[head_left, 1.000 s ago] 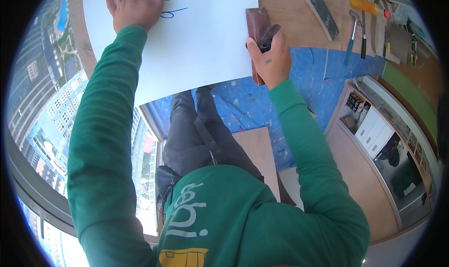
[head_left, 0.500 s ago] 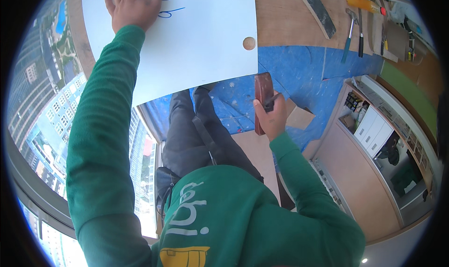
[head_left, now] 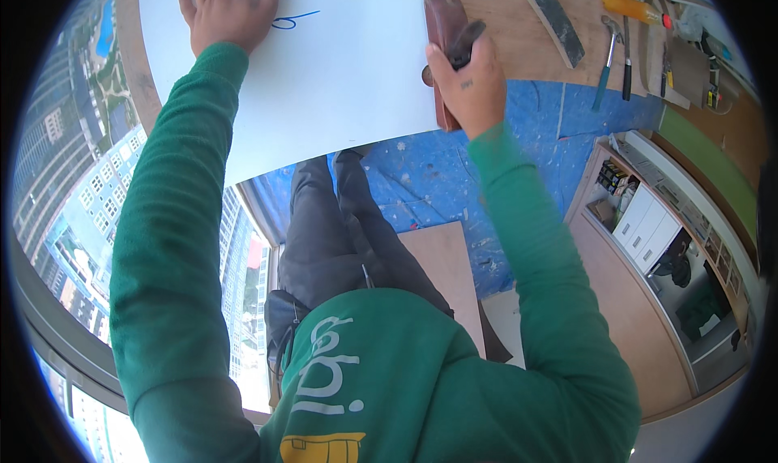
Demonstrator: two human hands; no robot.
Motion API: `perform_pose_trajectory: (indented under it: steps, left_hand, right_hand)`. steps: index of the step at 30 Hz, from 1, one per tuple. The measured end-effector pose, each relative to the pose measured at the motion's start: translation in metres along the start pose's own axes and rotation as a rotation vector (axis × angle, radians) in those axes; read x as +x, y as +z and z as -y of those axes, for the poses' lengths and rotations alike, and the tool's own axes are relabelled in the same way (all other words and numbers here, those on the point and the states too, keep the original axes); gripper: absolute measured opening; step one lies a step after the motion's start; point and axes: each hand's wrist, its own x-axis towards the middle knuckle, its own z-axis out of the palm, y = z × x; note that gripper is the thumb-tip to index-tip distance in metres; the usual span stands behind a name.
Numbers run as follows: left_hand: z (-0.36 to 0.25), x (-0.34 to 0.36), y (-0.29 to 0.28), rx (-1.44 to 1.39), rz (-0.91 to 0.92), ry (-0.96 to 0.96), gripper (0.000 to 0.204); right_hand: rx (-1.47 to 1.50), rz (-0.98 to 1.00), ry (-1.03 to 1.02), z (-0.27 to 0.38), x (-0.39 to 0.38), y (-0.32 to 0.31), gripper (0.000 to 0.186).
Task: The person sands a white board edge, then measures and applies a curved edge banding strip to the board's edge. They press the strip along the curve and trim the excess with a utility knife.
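Note:
A large white board (head_left: 324, 90) with blue pen marks lies across a wooden worktop. My left hand (head_left: 231, 13) rests flat on the board's far left part, fingers spread. At the board's right edge, my right hand (head_left: 472, 86) grips a reddish-brown wooden hand plane (head_left: 444, 21) by its dark handle. The plane lies lengthwise along that edge and partly covers a round hole in the board. Its underside and the exact contact with the edge are hidden.
Right of the plane, a dark-faced block (head_left: 556, 25) sits on the worktop (head_left: 506, 53). Beyond it lie a hammer (head_left: 604, 64), an orange bottle (head_left: 634, 9) and other tools. Blue sheeting (head_left: 413, 175) covers the floor. Shelving (head_left: 648, 228) stands at right; a window (head_left: 89, 163) is at left.
My right hand has moved the hand plane away from me, from beyond the board's near corner up along its right edge. My left hand has stayed almost still.

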Motion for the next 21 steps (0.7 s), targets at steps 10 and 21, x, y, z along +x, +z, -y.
perform_pose_trajectory:
  steps: [10, 21]
  left_hand:
    - [0.002, 0.003, 0.009, 0.068, -0.028, 0.010, 0.067]
    - [0.005, -0.003, 0.010, 0.043, -0.094, 0.013, 0.068]
  right_hand:
    - [-0.101, -0.010, 0.040, 0.048, 0.138, 0.016, 0.064]
    - [-0.119, -0.069, -0.037, 0.045, 0.137, 0.023, 0.061]
